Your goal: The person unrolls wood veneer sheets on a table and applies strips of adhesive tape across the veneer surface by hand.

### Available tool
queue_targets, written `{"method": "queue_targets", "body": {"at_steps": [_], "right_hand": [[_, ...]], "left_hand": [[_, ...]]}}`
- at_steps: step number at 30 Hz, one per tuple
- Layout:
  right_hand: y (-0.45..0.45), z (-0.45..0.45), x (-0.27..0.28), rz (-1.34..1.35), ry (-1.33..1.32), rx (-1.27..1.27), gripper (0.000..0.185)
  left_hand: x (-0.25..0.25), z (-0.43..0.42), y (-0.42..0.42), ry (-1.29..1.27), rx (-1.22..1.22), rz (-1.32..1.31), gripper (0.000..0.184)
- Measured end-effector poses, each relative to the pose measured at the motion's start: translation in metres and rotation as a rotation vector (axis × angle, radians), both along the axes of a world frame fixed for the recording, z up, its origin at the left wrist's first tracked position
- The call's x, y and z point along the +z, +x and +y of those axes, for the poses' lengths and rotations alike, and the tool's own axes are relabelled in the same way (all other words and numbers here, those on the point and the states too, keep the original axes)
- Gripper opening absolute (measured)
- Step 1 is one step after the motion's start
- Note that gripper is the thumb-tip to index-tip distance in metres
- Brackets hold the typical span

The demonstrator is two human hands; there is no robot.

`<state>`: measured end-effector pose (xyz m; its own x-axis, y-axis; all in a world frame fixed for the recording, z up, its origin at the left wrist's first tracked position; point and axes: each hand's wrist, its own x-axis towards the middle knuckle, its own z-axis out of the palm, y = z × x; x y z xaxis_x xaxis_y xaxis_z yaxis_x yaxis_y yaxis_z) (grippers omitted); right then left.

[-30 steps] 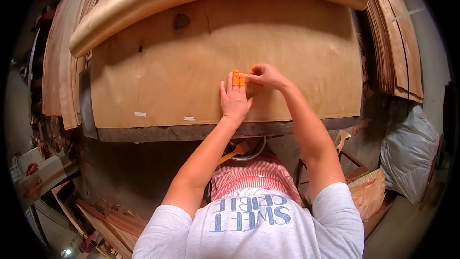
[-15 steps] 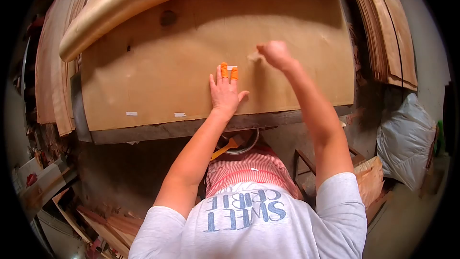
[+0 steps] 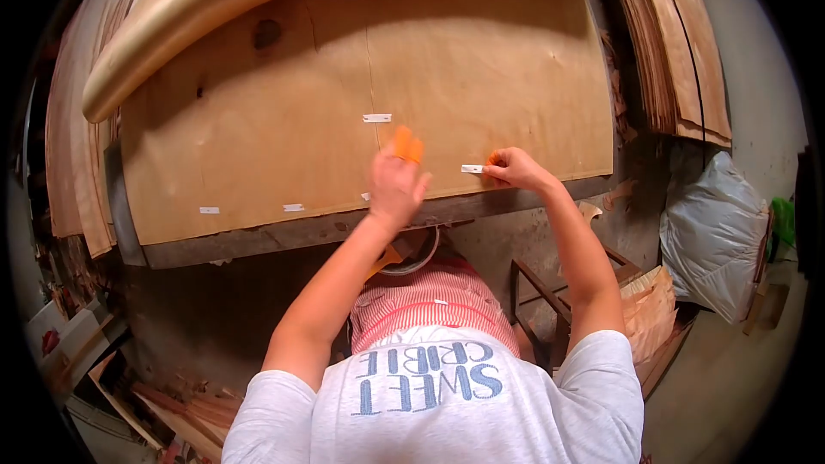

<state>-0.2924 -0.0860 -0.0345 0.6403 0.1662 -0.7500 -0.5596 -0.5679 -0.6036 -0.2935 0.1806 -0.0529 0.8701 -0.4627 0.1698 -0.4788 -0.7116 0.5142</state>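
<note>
Right hand (image 3: 518, 168) pinching one small white rectangular strip (image 3: 470, 169), left hand (image 3: 397, 189) blurred, unclenched and grasping nothing, both over flat tan wooden sheet (image 3: 490, 69).

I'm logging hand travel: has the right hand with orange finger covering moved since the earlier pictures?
Yes: judged against the flat tan wood sheet, the right hand has moved rightward and closer to the sheet's near edge.
</note>
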Motion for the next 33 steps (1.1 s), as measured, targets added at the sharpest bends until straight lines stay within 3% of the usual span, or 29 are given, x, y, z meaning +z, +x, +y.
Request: {"method": "queue_targets", "body": {"at_steps": [2, 4, 6, 9, 12, 14, 16, 19, 22, 25, 26, 28, 29, 31, 32, 33], "right_hand": [[-0.001, -0.001, -0.002, 0.007, 0.015, -0.009, 0.021], [-0.001, -0.002, -0.004, -0.019, 0.017, -0.024, 0.023], [-0.004, 0.000, -0.008, -0.072, 0.011, -0.040, 0.026], [-0.001, -0.004, -0.010, -0.171, -0.219, 0.234, 0.032], [-0.010, -0.014, -0.015, -0.191, -0.149, 0.125, 0.027], [-0.016, -0.016, -0.006, -0.231, -0.147, 0.115, 0.020], [-0.021, -0.013, -0.009, -0.419, -0.258, 0.191, 0.014], [-0.009, -0.002, 0.004, -0.603, -0.431, 0.399, 0.011], [0.006, -0.004, 0.002, -0.705, -0.484, 0.587, 0.012], [0.026, -0.030, 0.001, -0.695, -0.698, 0.626, 0.011], [0.032, -0.039, 0.006, -0.793, -0.625, 0.578, 0.010], [0.046, -0.031, 0.029, -0.528, -0.546, 0.409, 0.012], [0.048, -0.025, 0.028, -0.455, -0.384, 0.258, 0.013], [0.053, -0.002, 0.020, -0.293, -0.060, -0.038, 0.016], [0.054, 0.017, 0.020, -0.243, 0.018, -0.058, 0.019], [0.056, 0.039, 0.017, -0.187, 0.100, -0.096, 0.018]], "left_hand": [[0.008, -0.023, -0.026, -0.166, -0.175, 0.038, 0.054], [-0.004, -0.045, -0.049, -0.119, -0.254, 0.070, 0.060], [-0.009, -0.062, -0.055, 0.033, -0.221, 0.101, 0.068], [-0.020, -0.080, -0.059, 0.300, -0.231, 0.167, 0.078], [-0.012, -0.088, -0.054, 0.547, -0.313, 0.157, 0.075], [-0.021, -0.091, -0.057, 0.533, -0.339, 0.081, 0.071], [-0.015, -0.089, -0.055, 0.516, -0.337, 0.017, 0.058], [-0.020, -0.092, -0.057, 0.520, -0.297, -0.056, 0.055], [-0.025, -0.096, -0.059, 0.520, -0.278, -0.099, 0.054], [-0.032, -0.096, -0.060, 0.523, -0.258, -0.132, 0.052], [-0.032, -0.096, -0.060, 0.499, -0.268, -0.089, 0.051], [-0.020, -0.092, -0.053, 0.446, -0.286, -0.002, 0.050], [-0.016, -0.085, -0.045, 0.307, -0.295, 0.117, 0.047], [-0.008, -0.052, -0.029, -0.039, -0.181, 0.096, 0.046], [-0.005, -0.030, -0.024, -0.213, -0.127, 0.084, 0.046], [0.001, 0.008, -0.010, -0.150, -0.081, 0.226, 0.045]]}}
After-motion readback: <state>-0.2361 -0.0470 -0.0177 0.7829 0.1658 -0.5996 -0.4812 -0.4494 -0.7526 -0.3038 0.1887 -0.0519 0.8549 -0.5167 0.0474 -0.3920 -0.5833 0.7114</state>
